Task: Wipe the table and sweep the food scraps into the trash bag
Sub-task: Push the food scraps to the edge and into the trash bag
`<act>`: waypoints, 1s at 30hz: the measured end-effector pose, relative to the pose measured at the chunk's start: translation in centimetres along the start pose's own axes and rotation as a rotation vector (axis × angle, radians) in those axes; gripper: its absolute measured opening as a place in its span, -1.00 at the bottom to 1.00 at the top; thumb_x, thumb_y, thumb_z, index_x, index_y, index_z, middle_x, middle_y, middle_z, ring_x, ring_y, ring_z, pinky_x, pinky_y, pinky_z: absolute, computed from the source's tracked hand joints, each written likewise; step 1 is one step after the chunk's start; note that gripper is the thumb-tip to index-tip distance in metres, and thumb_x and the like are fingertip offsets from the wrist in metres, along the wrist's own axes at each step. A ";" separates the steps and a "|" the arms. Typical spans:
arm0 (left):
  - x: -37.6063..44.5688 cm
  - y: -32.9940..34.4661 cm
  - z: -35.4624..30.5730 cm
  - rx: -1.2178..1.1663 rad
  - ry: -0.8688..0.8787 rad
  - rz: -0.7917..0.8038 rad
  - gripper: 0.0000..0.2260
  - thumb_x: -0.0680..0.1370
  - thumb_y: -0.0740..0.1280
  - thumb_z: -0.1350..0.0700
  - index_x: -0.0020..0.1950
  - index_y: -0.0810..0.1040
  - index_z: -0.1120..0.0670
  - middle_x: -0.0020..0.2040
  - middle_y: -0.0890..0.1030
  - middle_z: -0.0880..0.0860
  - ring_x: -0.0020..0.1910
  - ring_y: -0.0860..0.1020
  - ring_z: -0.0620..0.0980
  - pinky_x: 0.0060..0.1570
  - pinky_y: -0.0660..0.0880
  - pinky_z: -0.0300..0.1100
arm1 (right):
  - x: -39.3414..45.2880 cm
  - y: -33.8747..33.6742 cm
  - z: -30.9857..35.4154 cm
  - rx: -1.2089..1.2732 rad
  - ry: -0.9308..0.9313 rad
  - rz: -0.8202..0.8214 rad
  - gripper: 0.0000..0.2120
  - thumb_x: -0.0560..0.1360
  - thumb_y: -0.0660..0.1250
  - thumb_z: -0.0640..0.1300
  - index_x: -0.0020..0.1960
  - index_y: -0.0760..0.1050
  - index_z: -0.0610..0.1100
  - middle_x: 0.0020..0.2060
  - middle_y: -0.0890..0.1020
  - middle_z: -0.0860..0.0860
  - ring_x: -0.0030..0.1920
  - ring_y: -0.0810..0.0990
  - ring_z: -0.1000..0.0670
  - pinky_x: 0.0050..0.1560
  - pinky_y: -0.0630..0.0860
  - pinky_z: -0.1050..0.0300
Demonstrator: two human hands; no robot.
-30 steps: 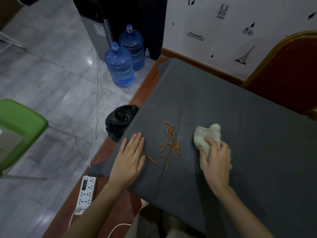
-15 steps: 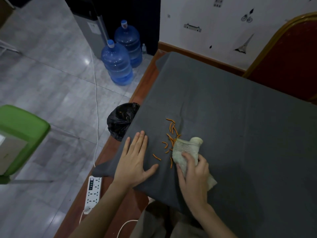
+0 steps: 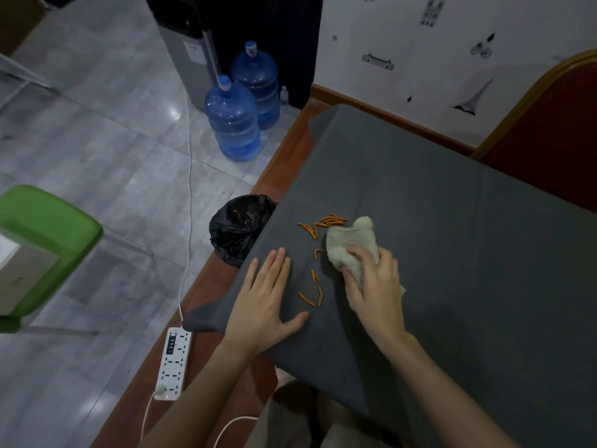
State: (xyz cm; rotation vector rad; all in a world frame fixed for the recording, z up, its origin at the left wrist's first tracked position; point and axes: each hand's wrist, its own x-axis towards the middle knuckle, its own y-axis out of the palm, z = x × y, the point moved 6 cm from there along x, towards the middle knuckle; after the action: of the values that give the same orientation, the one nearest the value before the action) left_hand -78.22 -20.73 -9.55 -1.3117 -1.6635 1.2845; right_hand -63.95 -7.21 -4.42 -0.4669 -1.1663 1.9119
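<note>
Under the right hand's (image 3: pixel 376 286) grip, rag (image 3: pixel 350 242).

Left hand (image 3: pixel 266 300) flat, palm down, fingers (image 3: pixel 274 270) straight and together, thumb spread to the right. Right hand (image 3: pixel 376 286) palm down, fingers curled in a grip. Both forearms bare, reaching forward.

Two blue water jugs (image 3: pixel 233 121) stand on the floor ahead of me; a green chair (image 3: pixel 42 240) sits left; a white power strip (image 3: pixel 173 362) lies below.
</note>
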 end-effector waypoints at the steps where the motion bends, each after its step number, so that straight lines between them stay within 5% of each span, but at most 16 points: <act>1: 0.0 -0.1 0.1 -0.016 0.008 -0.001 -0.16 0.48 0.13 -0.37 0.56 0.05 0.14 0.59 0.03 0.08 0.57 -0.04 0.01 0.52 -0.04 0.06 | -1.0 -0.8 -0.5 0.009 -0.032 0.025 -0.64 0.50 0.38 -0.07 0.27 0.42 0.03 0.14 0.41 -0.06 0.10 0.41 -0.04 0.05 0.44 0.06; 5: -0.4 -0.7 1.2 -0.046 0.083 -0.001 -0.19 0.48 0.18 -0.33 0.56 0.08 0.13 0.59 0.05 0.06 0.57 -0.02 -0.01 0.51 0.00 0.01 | -6.3 -2.6 -0.6 -0.021 -0.227 0.147 -0.68 0.49 0.28 -0.03 0.24 0.42 0.02 0.11 0.49 -0.12 0.02 0.48 -0.10 -0.01 0.32 0.16; 9: -0.6 -0.9 1.7 -0.043 0.123 -0.004 -0.21 0.50 0.17 -0.33 0.55 0.13 0.16 0.58 0.08 0.08 0.57 0.00 0.02 0.52 0.01 -0.01 | -9.2 -0.1 2.8 -0.074 -0.487 0.296 -0.73 0.52 0.18 0.07 0.16 0.50 0.06 0.00 0.62 -0.12 -0.04 0.58 -0.08 -0.05 0.53 0.13; 12: -1.0 -0.8 2.1 -0.041 0.119 -0.035 -0.25 0.51 0.21 -0.28 0.53 0.17 0.18 0.57 0.14 0.09 0.56 0.06 0.03 0.51 0.05 0.04 | -8.7 2.2 4.3 -0.113 -0.590 0.322 -0.76 0.46 0.33 0.01 0.10 0.62 0.02 -0.02 0.64 -0.12 -0.10 0.65 -0.11 -0.12 0.59 0.10; 21: -1.0 -0.7 2.7 -0.063 0.099 -0.114 -0.48 0.60 0.19 -0.03 0.50 0.26 0.17 0.54 0.21 0.06 0.54 0.13 -0.02 0.51 0.08 0.01 | -4.0 3.0 2.7 -0.126 -0.525 0.194 -0.74 0.46 0.38 -0.02 0.14 0.53 0.00 0.09 0.58 -0.15 0.01 0.58 -0.16 -0.05 0.54 -0.01; 30: -1.0 -0.9 2.4 -0.022 0.071 -0.111 -0.50 0.59 0.21 -0.01 0.48 0.30 0.17 0.52 0.28 0.08 0.52 0.18 0.01 0.49 0.13 0.02 | 6.6 2.9 0.8 -0.083 -0.304 0.136 -0.67 0.47 0.42 -0.10 0.22 0.53 -0.08 0.10 0.49 -0.20 0.04 0.47 -0.20 0.03 0.47 -0.12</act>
State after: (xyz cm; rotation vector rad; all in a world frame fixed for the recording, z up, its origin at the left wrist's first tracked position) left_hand -80.44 -22.41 -9.37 -1.2448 -1.6812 1.1454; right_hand -69.66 -3.03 -5.85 -0.3119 -1.4455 2.1101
